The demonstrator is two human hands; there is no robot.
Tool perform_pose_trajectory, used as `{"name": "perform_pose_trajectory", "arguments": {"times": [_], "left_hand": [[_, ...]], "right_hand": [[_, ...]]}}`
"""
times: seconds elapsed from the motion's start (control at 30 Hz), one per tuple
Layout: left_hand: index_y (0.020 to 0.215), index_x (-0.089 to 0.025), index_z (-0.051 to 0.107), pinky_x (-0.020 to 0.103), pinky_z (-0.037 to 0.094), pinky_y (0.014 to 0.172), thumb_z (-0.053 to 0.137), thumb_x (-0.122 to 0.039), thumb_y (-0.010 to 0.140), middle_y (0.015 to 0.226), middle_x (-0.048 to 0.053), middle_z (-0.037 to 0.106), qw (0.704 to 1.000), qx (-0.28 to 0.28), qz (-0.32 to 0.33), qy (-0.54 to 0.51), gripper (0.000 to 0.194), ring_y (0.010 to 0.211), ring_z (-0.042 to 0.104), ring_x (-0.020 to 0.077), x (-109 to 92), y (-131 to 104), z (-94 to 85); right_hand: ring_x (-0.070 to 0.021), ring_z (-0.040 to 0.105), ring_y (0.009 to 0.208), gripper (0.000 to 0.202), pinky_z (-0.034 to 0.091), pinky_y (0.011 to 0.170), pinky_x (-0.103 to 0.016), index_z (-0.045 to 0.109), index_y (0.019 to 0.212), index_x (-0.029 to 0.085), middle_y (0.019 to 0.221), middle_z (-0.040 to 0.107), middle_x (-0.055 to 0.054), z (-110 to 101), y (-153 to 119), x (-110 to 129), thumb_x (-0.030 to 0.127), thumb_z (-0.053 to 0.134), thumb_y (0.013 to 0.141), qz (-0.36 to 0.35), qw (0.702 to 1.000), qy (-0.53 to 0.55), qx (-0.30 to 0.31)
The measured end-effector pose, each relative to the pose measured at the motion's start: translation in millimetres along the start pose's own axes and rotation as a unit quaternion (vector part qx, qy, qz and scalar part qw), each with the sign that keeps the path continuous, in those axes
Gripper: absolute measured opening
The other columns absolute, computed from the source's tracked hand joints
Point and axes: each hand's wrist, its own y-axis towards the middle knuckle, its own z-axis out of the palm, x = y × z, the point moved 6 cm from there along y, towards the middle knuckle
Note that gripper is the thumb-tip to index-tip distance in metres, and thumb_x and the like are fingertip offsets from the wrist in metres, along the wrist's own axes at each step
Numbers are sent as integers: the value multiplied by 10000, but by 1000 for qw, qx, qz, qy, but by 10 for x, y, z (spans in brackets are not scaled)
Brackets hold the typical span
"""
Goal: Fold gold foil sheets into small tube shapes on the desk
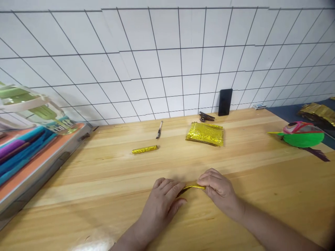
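A sheet of gold foil paper (193, 186), partly rolled or folded, is stretched between my two hands just above or on the wooden table. My left hand (163, 200) curls its fingers over the sheet's left part, with the thumb held a little below. At the right end, my right hand (220, 190) pinches the sheet between thumb and fingers. Much of the sheet is hidden under my fingers. Beyond my hands lie a finished-looking gold foil roll (144, 149) and a stack of gold foil sheets (205, 134).
A pen (159, 129), a dark hair clip (206, 116) and a black phone (225, 102) leaning on the tiled wall are at the back. On the right sits a green and pink bird-shaped craft (303, 135). A box (75, 137) with a green bottle (44, 109) stands left.
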Motion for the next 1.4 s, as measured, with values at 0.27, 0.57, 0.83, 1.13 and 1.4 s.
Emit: {"name": "perform_pose_trajectory", "arguments": {"times": [0.27, 0.57, 0.83, 1.13, 1.4], "left_hand": [[1109, -162, 582, 344, 388, 741, 406, -96, 919, 929, 77, 659, 996, -54, 3, 64, 267, 828, 537, 200, 58, -53, -61], [1101, -146, 597, 338, 376, 686, 378, -113, 941, 835, 76, 626, 996, -26, 12, 88, 273, 762, 487, 193, 47, -70, -26], [1081, -147, 584, 338, 348, 690, 374, -128, 952, 819, 57, 609, 995, -21, 13, 98, 247, 762, 470, 193, 94, -87, -55], [877, -181, 622, 302, 362, 664, 416, -146, 942, 778, 35, 570, 991, 94, -23, 91, 219, 761, 487, 186, 122, -88, 23], [1195, -225, 551, 310, 432, 742, 484, -214, 925, 874, 48, 577, 991, 114, -66, 25, 279, 842, 508, 200, 162, -118, 56]], "right_hand": [[-176, 530, 803, 92, 443, 730, -338, 593, 954, 203, 837, 641, -40, 151, 56, 56, 215, 566, 867, 1, 991, -106, 81], [-153, 526, 780, 139, 424, 705, -311, 629, 925, 201, 829, 673, -20, 210, 8, 64, 120, 529, 873, -57, 980, -157, 110], [-161, 504, 831, 192, 429, 744, -312, 631, 1000, 203, 896, 673, -24, 215, -38, -48, 99, 537, 869, -50, 975, -182, 116], [-172, 491, 820, 179, 412, 703, -299, 657, 876, 223, 826, 618, -37, 215, -20, -102, 113, 517, 871, 8, 970, -173, 171], [-195, 484, 891, 185, 402, 785, -339, 636, 1043, 248, 920, 612, -44, 241, -49, -139, 242, 549, 879, 59, 950, -165, 258]]}}
